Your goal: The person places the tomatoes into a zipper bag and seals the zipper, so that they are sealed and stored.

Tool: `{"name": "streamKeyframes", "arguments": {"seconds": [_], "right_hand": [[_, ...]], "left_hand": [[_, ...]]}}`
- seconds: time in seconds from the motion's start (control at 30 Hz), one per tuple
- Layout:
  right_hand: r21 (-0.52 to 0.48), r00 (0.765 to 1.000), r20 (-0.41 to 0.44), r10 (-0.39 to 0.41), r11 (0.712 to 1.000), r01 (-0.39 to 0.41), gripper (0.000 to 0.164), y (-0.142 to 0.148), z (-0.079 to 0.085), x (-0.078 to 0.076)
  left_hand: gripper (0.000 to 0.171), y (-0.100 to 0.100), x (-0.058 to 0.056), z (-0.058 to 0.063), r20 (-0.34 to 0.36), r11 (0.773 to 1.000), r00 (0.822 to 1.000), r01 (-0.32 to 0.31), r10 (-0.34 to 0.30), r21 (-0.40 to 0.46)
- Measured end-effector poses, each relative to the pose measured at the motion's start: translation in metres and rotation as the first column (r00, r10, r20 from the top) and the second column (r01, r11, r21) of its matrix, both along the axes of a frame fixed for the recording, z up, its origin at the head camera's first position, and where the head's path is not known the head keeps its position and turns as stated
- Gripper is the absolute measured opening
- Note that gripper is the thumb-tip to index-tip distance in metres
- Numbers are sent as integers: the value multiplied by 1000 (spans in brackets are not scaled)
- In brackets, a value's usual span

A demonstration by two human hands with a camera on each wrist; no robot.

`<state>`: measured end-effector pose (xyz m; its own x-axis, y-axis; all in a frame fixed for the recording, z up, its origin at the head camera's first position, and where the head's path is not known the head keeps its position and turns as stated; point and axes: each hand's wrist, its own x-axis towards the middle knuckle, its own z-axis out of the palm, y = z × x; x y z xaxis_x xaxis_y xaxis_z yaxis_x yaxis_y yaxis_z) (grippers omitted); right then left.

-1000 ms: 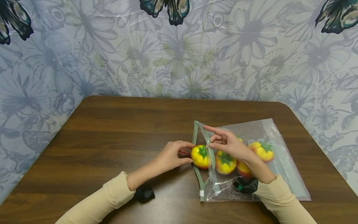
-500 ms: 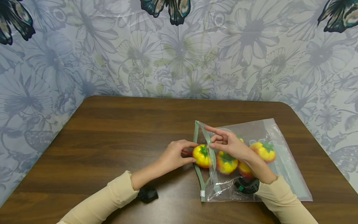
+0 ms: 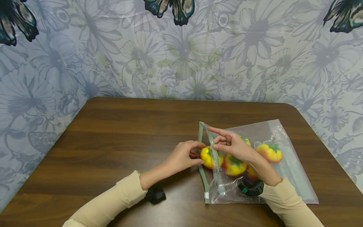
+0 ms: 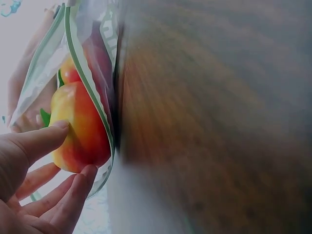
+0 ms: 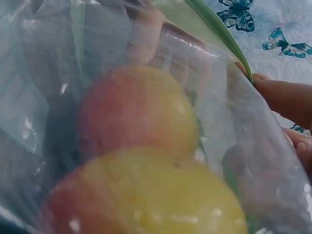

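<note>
My left hand [image 3: 182,155] holds a yellow-and-red fruit [image 3: 207,157] with a green leafy cap at the mouth of a clear zip bag [image 3: 295,176]. In the left wrist view, thumb and fingertips lie on opposite sides of this fruit [image 4: 80,126], which sits within the green-edged opening. Part of it shows through the plastic. My right hand [image 3: 233,145] grips the upper layer of the bag at its green zip strip [image 3: 211,135], keeping the mouth apart. Several similar fruits [image 3: 234,165] lie inside, partly hidden by the right hand and wrist.
The bag lies on a brown wooden table [image 3: 127,126], its mouth facing left. A white slider [image 3: 206,195] sits at the near end of the zip. Behind the table hangs a floral backdrop [image 3: 181,63] with butterflies. Each wrist wears a black camera [image 3: 155,195].
My left hand has moved right, carrying the fruit deeper into the bag's mouth, so more of it is behind the plastic. The right hand keeps its hold on the bag's edge.
</note>
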<state>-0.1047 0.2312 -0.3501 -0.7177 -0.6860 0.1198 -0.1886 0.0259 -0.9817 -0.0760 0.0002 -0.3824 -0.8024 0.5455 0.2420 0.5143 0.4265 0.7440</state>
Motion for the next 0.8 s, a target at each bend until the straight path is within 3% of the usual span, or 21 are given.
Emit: {"name": "streamKeyframes", "arguments": {"seconds": [0.2,0.43,0.8], "right_hand": [[6,1000,10,-12,1000,12,59,-1,2,1],[8,1000,8,-27,1000,27,59,-2,3,2],[0,999,-7,-31,1000,31,59,-3,3,2]], "left_hand": [[47,7,-4,-1,88,998,996,28,-32,55],[50,14,-5,-3,184,996,983,2,-19,92],[44,23,-4,-4,230,991,973,-29,-3,133]]}}
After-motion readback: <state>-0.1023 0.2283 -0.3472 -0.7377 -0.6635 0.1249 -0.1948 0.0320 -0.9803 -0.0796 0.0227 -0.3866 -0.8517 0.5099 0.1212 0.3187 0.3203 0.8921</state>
